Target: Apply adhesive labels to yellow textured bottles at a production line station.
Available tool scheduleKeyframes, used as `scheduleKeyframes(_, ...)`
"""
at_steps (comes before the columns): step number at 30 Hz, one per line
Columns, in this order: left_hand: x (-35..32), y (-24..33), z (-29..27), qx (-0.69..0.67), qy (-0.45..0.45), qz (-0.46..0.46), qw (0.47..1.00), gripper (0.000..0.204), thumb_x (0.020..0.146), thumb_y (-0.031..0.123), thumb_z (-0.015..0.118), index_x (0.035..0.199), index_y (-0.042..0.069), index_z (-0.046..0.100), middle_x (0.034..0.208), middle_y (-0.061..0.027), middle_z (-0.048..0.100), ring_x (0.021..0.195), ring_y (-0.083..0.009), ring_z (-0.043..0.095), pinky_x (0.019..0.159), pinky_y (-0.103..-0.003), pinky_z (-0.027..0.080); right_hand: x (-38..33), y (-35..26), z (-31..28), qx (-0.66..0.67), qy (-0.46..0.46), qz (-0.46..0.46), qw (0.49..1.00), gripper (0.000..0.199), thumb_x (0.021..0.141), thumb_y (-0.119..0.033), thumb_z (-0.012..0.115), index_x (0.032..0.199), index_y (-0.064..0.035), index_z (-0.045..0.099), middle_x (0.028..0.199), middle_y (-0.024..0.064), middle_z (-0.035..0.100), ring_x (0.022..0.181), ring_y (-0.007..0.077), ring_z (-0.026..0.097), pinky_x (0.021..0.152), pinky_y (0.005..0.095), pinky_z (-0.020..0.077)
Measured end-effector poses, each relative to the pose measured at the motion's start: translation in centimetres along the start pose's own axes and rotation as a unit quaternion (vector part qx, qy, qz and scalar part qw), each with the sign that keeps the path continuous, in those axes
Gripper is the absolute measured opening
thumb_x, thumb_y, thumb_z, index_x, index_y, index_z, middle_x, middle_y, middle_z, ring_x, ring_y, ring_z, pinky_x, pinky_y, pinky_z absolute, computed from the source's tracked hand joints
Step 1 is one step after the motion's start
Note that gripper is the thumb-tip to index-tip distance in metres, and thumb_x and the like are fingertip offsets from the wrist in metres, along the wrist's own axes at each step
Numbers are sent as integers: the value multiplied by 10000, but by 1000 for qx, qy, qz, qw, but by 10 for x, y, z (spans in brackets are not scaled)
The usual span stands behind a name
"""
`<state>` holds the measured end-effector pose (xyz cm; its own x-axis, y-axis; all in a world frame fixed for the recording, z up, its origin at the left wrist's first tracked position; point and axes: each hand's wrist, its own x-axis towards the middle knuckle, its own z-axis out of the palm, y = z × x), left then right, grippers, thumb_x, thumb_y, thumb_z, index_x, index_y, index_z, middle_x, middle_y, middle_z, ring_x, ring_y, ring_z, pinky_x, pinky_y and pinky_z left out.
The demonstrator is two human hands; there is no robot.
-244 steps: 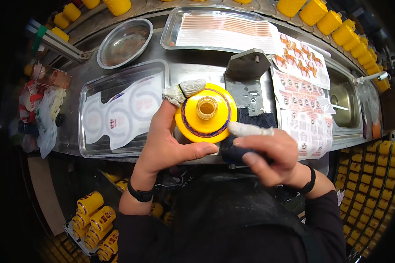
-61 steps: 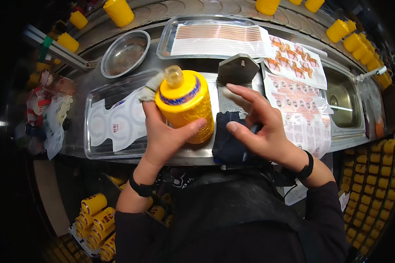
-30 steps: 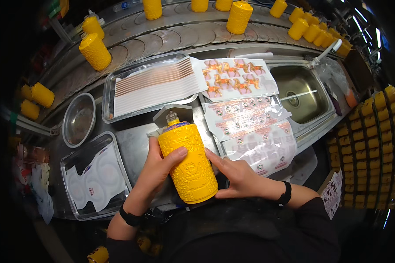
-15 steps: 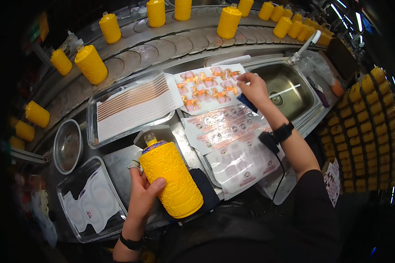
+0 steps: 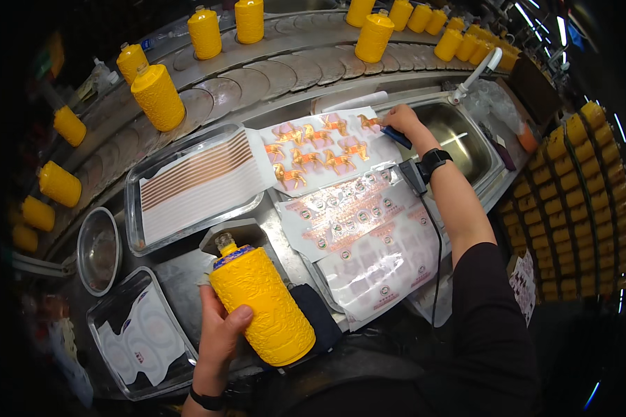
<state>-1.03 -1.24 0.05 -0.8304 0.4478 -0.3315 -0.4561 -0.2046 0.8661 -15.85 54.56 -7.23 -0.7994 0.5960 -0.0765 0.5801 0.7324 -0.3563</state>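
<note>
My left hand is closed round the lower left side of a yellow embossed bottle, its thumb across the front. The bottle leans to the left, with a clear glass neck and a blue-purple patterned band at the shoulder. My right hand pinches the edge of an orange-and-gold horse decal at the far right of a white decal sheet. Several similar horse decals lie on that sheet. A dark blue flat piece sticks out below the right fingers, apparently tucked in the hand.
Printed transfer sheets lie nearer me. At left are a tray with a brown-striped sheet, a second tray and a round bowl. A sink stands right. Yellow bottles line the conveyor behind.
My right hand has slid the horse decal rightward from its neighbours. The bottle in my left hand has shifted slightly down. The view has turned a little, and bottles on the conveyor have moved right.
</note>
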Motion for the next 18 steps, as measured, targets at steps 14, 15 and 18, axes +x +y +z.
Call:
scheduleKeyframes(14, -1, 2, 1, 22, 3, -1, 1000, 813, 779, 340, 746, 1375, 35, 285, 1263, -154, 506, 1168, -251, 543, 997, -393, 445, -36, 122, -9, -144, -7, 59, 988, 314, 648, -297, 800, 850, -61, 750, 822, 175, 708, 755, 306, 696, 718, 367, 541)
scheduleKeyframes(15, -1, 3, 2, 18, 1, 6, 1000, 807, 778, 342, 746, 1369, 33, 291, 1251, -158, 513, 1164, -250, 546, 997, -394, 446, -34, 138, -6, -101, -25, 81, 991, 357, 614, -283, 826, 857, -35, 744, 841, 172, 715, 744, 293, 697, 704, 368, 544)
scheduleKeyframes(18, 0, 1, -6, 23, -15, 4, 1000, 773, 792, 257, 742, 1371, 36, 280, 1252, -169, 522, 1162, -256, 559, 995, -395, 452, -40, 166, -6, 100, -31, 68, 992, 254, 645, -234, 838, 749, -40, 711, 675, 78, 657, 567, 159, 577, 523, 345, 444)
